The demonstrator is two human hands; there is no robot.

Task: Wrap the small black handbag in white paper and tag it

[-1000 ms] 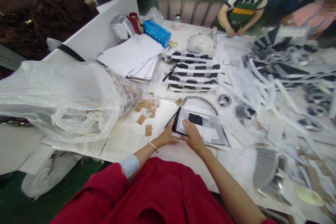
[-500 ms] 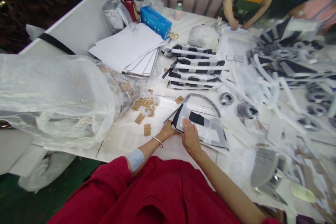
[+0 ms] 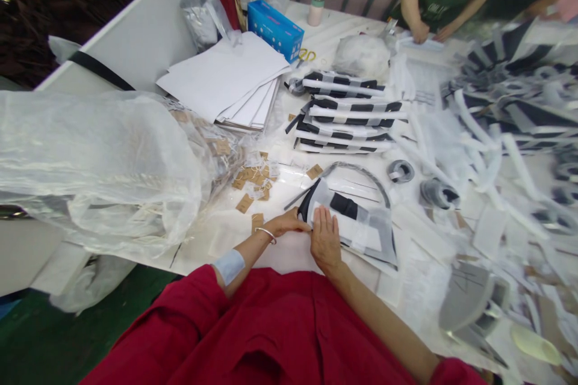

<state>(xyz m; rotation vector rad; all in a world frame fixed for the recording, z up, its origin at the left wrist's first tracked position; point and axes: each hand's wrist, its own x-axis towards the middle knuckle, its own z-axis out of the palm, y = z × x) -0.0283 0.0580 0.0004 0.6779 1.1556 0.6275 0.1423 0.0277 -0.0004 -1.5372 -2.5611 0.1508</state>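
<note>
A black handbag (image 3: pixel 376 216), partly covered with white and grey wrapping, lies flat on the table in front of me. Its wrapped strap (image 3: pixel 361 171) arches out behind it. My left hand (image 3: pixel 290 222) is closed around the bag's left corner; some of its fingers are hidden behind the edge. On the near left part of the wrapping lies my right hand (image 3: pixel 326 242), flat with fingers stretched out. Brown cardboard tags (image 3: pixel 255 177) with white strings are scattered to the left of the bag. Beyond it, several wrapped black bags (image 3: pixel 350 114) lie in a row.
A big translucent plastic bag (image 3: pixel 103 162) fills the left side. White sheets (image 3: pixel 230 75) and a blue box (image 3: pixel 275 30) stand at the back. Rolled straps (image 3: pixel 401 171), a grey template (image 3: pixel 467 295) and loose wrapping lie right. A co-worker's hands (image 3: pixel 422 32) are across the table.
The view has shifted slightly, so the scene sits a little further right. My right hand still presses flat on the handbag, and my left hand stays at its corner.
</note>
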